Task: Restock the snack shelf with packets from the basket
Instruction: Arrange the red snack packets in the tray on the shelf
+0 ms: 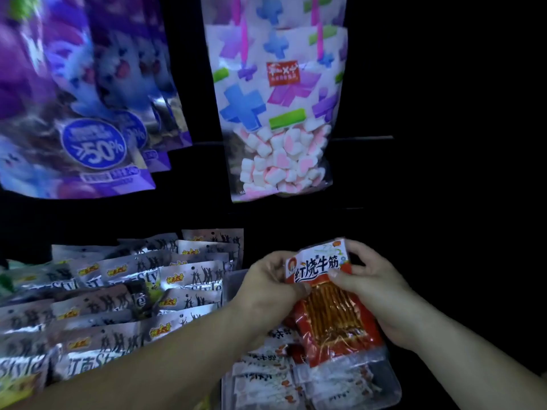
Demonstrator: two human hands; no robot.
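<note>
Above the clear tray (393, 389) | left hand (266, 288) and right hand (376, 285) both pinch red packet (334, 318), thumbs on top.

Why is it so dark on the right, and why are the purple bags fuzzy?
Head view: the light is dim and narrow, so the right side goes black; the purple bags at the left edge are blurred; the red packet is sharp, its film slightly shiny.

At ten o'clock, a round blue badge (94, 147) on the front purple bag (44, 84) read ">50%". At five o'clock, the red snack packet (334, 318) bore "红烧牛筋" on its white header. At eight o'clock, silver packets (189, 276) showed "Style". At twelve o'clock, the marshmallow bag (257, 113) carried a red label (283, 73), too blurred to read.
</note>
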